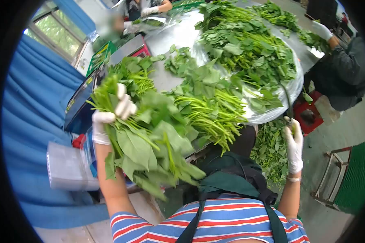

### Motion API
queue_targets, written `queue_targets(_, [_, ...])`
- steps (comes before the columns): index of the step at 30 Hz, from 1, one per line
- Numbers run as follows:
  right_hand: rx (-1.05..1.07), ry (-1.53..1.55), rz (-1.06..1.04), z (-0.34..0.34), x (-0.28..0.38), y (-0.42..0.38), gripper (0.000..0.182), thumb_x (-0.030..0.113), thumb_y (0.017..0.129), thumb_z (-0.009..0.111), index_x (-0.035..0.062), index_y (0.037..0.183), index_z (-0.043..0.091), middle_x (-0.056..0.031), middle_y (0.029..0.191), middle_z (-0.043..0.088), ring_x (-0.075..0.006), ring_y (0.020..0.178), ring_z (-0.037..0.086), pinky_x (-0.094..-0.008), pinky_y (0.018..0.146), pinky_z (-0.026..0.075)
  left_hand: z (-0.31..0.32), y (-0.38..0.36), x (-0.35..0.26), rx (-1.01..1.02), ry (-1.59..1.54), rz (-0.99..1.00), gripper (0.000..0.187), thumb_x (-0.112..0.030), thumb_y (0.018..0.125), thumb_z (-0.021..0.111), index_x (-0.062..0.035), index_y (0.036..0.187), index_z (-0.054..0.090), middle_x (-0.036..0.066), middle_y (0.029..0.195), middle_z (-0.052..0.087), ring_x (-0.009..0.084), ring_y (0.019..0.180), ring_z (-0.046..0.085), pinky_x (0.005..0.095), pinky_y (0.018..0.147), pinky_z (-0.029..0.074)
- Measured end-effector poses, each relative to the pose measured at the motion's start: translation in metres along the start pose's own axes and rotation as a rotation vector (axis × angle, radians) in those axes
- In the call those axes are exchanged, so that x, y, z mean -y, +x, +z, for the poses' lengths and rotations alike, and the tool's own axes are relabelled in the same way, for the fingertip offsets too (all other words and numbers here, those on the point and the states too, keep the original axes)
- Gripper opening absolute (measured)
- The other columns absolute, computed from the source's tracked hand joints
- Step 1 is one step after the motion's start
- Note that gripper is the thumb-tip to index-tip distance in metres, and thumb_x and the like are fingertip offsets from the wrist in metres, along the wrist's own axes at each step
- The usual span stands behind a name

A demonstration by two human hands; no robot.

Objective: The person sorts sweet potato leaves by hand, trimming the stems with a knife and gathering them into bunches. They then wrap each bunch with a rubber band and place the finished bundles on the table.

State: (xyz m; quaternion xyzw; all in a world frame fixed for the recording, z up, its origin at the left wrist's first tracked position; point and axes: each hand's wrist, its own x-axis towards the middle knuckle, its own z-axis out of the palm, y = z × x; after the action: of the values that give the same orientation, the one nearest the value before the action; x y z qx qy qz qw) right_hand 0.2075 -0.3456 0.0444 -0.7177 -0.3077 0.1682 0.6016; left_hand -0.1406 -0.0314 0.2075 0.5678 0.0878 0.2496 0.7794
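The bunch (136, 150) is left of centre in the frame, stems toward the upper left and leaves drooping to the lower right, partly blurred. The left hand (103, 121), gloved, has its fingers wrapped around the stems near where the leaves begin. At the right of the frame the gloved right hand (294, 148) is closed around the lower end of a dark cord (288, 101); whether that is a tool or a tie, I cannot tell. The bunch looks light but floppy: stems fairly stiff and likely to snap if bent, leaves soft and easily bruised, perhaps slippery if damp. Best held by the gathered stems, gently, keeping pressure off the leaves
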Motion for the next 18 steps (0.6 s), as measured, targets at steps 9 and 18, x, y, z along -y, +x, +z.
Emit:
queue_targets(9, [-0.204, 0.084, 0.235, -0.051, -0.067, -0.05, 0.026, 0.016, 0.093, 0.049, 0.008, 0.119, 0.052, 0.0053, 0.075, 0.047, -0.0009, 0.059, 0.039, -0.0152, 0.05, 0.029, 0.001, -0.049, 0.002, -0.442, 0.721, -0.648, 0.027, -0.014, 0.063, 0.071, -0.0035, 0.084, 0.057, 0.001, 0.076, 0.057, 0.0091, 0.068, 0.052, 0.0251, 0.065, 0.043])
queue_targets(18, [-0.027, -0.005, 0.182, -0.021, -0.039, -0.032, 0.028, 0.01, 0.091, 0.052, 0.0031, 0.118, 0.052, 0.0068, 0.08, 0.044, -0.0023, 0.065, 0.039, -0.0167, 0.057, 0.033, -0.118, 0.008, 0.115, 0.019, 1.454, -0.624, 0.027, -0.023, 0.068, 0.066, -0.0024, 0.085, 0.066, 0.012, 0.077, 0.064, 0.0209, 0.07, 0.06, 0.0283, 0.064, 0.046])
